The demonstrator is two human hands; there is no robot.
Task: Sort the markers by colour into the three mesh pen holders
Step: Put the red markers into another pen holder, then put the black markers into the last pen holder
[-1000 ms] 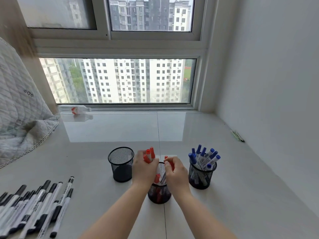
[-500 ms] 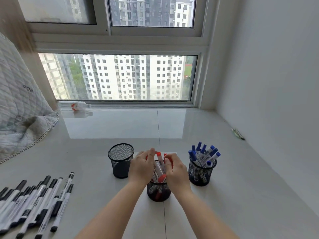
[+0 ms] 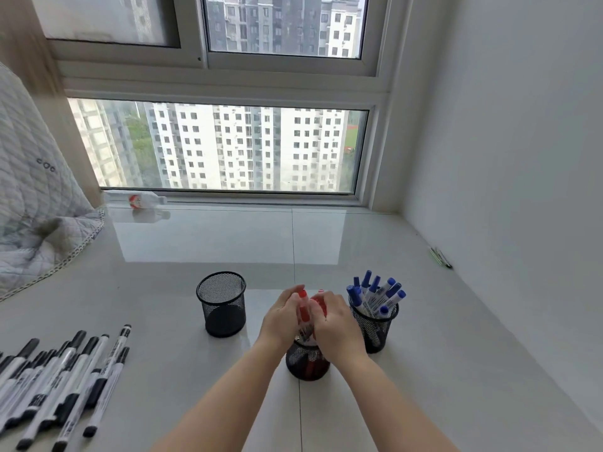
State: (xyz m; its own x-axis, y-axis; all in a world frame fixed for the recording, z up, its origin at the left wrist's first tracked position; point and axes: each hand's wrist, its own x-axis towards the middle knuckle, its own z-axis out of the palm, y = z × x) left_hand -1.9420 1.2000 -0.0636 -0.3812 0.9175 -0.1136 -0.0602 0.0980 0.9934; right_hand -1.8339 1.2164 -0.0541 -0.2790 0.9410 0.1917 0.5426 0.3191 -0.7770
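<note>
Three black mesh pen holders stand on the pale surface. The left holder [image 3: 222, 305] looks empty. The middle holder [image 3: 306, 363] has red markers [image 3: 305, 313] standing in it. The right holder [image 3: 375, 331] is filled with several blue markers [image 3: 375, 293]. My left hand [image 3: 282, 318] and my right hand [image 3: 336, 324] press together around the red markers' upper ends, just above the middle holder's rim. Several black markers [image 3: 58, 383] lie in a row at the lower left.
A quilted grey blanket [image 3: 36, 216] lies at the left. A plastic bottle [image 3: 133, 200] rests on its side by the window. Two thin pens [image 3: 440, 257] lie along the right wall. A white wall borders the surface on the right.
My hands have closed in around the red markers and bunched them together above the middle holder. The view has shifted slightly downward.
</note>
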